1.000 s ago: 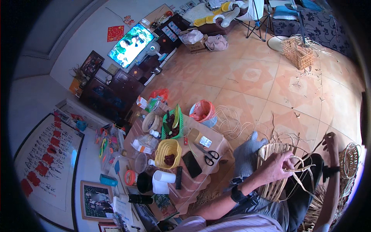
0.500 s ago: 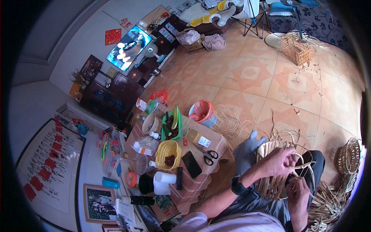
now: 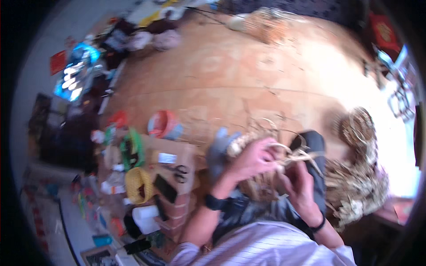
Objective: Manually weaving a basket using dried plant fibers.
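The picture is blurred by motion. On my lap sits a half-woven wicker basket (image 3: 255, 184) with loose pale strands (image 3: 299, 155) sticking up from its rim. My left hand (image 3: 253, 157) is closed on the basket's rim and strands. My right hand (image 3: 298, 181) grips the strands just right of it, the two hands almost touching. A dark watch is on my left wrist and a dark band on my right.
A pile of raw wicker (image 3: 359, 190) and a woven round piece (image 3: 359, 126) lie to my right. At my left stands a cardboard box (image 3: 171, 164) carrying scissors (image 3: 179, 173), a phone (image 3: 165, 188) and a yellow spool (image 3: 137, 185). An orange basin (image 3: 162, 124) sits on the tiled floor.
My head has swung, shifting the whole view left and blurring it. My right hand came in from the wicker pile at my right and now meets the left hand on the strands.
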A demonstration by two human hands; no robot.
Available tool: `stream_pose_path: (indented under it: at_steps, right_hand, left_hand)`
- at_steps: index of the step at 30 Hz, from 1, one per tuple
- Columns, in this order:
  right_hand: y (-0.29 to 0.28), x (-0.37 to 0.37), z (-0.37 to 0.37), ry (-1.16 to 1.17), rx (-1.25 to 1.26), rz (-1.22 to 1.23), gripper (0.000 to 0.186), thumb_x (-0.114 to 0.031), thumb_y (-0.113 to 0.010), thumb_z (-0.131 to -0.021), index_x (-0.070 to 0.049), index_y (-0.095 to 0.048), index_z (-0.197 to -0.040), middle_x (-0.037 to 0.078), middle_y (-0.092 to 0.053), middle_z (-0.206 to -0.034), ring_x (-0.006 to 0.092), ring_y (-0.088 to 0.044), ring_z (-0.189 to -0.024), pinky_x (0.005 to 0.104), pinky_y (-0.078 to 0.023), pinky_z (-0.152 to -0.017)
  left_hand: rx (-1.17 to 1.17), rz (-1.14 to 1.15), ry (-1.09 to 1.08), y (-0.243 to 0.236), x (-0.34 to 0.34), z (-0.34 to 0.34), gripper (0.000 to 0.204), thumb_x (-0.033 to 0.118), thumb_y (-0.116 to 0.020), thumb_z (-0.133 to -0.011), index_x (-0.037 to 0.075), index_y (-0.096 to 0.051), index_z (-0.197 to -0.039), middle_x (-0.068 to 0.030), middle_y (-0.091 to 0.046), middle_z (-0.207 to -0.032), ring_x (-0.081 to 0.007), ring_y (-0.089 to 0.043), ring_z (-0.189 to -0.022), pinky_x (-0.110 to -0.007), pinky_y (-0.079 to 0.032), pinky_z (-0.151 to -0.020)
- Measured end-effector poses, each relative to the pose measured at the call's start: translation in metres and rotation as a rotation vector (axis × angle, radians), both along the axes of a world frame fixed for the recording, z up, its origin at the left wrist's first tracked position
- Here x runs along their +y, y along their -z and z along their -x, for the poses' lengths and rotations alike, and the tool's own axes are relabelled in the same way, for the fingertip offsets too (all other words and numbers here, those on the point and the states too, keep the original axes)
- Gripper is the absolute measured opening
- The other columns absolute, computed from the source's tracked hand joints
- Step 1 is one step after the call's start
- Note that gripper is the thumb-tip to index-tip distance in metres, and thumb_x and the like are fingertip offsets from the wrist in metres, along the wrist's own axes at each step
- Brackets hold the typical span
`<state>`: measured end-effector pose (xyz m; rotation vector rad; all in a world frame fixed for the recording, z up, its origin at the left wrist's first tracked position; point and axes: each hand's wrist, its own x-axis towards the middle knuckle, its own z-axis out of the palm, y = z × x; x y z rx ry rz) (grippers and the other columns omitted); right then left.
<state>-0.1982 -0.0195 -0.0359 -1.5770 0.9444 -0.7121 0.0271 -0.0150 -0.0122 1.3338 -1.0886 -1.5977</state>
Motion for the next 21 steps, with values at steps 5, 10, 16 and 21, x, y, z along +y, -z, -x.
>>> stream_pose_path:
  at_steps: [5,10,16,21]
  right_hand:
    - [0.007,-0.003,0.000,-0.078,-0.004,0.177,0.020,-0.011,-0.078,-0.095,0.001,-0.066,-0.105,0.013,-0.059,-0.082,0.0195,-0.058,-0.071,0.0372,-0.050,-0.064]
    - [0.007,-0.012,0.019,-0.162,-0.139,-0.314,0.020,-0.018,-0.065,-0.108,0.000,-0.064,-0.099,0.001,-0.054,-0.074,0.0103,-0.049,-0.069,0.0308,-0.045,-0.063]
    - [-0.001,-0.014,0.023,-0.185,-0.153,-0.293,0.021,-0.019,-0.062,-0.110,0.000,-0.063,-0.099,-0.001,-0.056,-0.075,0.0077,-0.050,-0.073,0.0268,-0.046,-0.065]
    - [0.015,0.001,0.020,-0.142,-0.118,-0.208,0.019,-0.017,-0.061,-0.110,0.000,-0.062,-0.101,-0.001,-0.059,-0.076,0.0082,-0.051,-0.070,0.0278,-0.049,-0.065]
  left_hand:
    - [0.011,0.013,0.047,-0.006,-0.003,-0.007,0.047,0.002,-0.080,-0.087,0.001,-0.059,-0.130,-0.0041,-0.068,-0.109,-0.0084,-0.069,-0.095,-0.026,-0.057,-0.085]
    - [-0.067,0.081,-0.030,-0.003,0.002,0.003,0.045,-0.002,-0.081,-0.084,-0.003,-0.060,-0.124,-0.0087,-0.069,-0.106,-0.0119,-0.072,-0.090,-0.026,-0.060,-0.084]
    - [-0.092,0.118,-0.052,0.000,0.004,0.003,0.045,-0.001,-0.081,-0.085,-0.002,-0.059,-0.125,-0.0096,-0.070,-0.107,-0.0131,-0.071,-0.093,-0.027,-0.060,-0.087]
    - [-0.028,0.134,-0.006,-0.007,0.005,0.000,0.045,0.003,-0.080,-0.088,-0.001,-0.058,-0.127,-0.0086,-0.070,-0.107,-0.0131,-0.069,-0.100,-0.030,-0.058,-0.093]
